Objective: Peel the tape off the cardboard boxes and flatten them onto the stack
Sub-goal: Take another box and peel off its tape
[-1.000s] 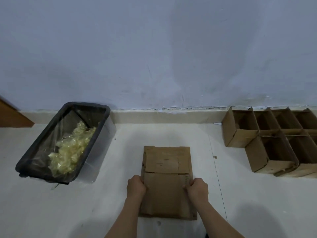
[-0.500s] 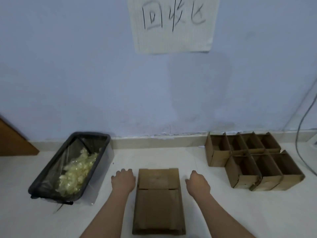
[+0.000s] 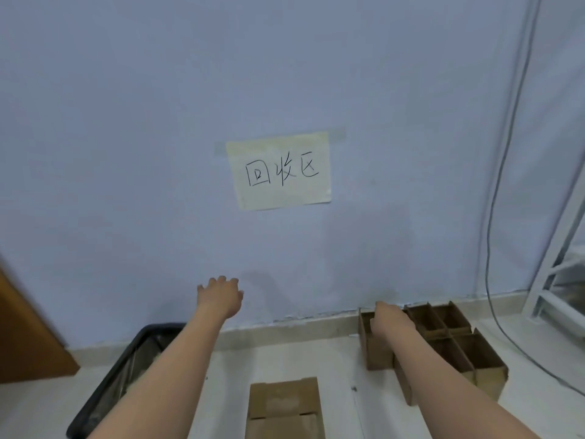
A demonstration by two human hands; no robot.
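A stack of flattened brown cardboard [image 3: 285,407] lies on the white floor at the bottom centre, cut off by the frame's lower edge. Several open cardboard boxes [image 3: 449,337] stand in a cluster against the wall at the right. My left hand [image 3: 220,296] is raised in front of the wall with relaxed fingers, holding nothing. My right hand [image 3: 391,320] hangs over the near left corner of the box cluster, fingers loosely bent and pointing down; whether it touches a box I cannot tell.
A black bin lined with clear plastic [image 3: 126,375] sits at the left, partly hidden by my left forearm. A paper sign [image 3: 280,171] is taped to the blue wall. A grey cable [image 3: 493,217] and a white metal frame [image 3: 557,264] stand at the right. A brown wooden panel [image 3: 25,337] is at the far left.
Both hands have let go of the flattened stack and risen. The view has tilted up the wall. My right hand has moved right, over the open boxes.
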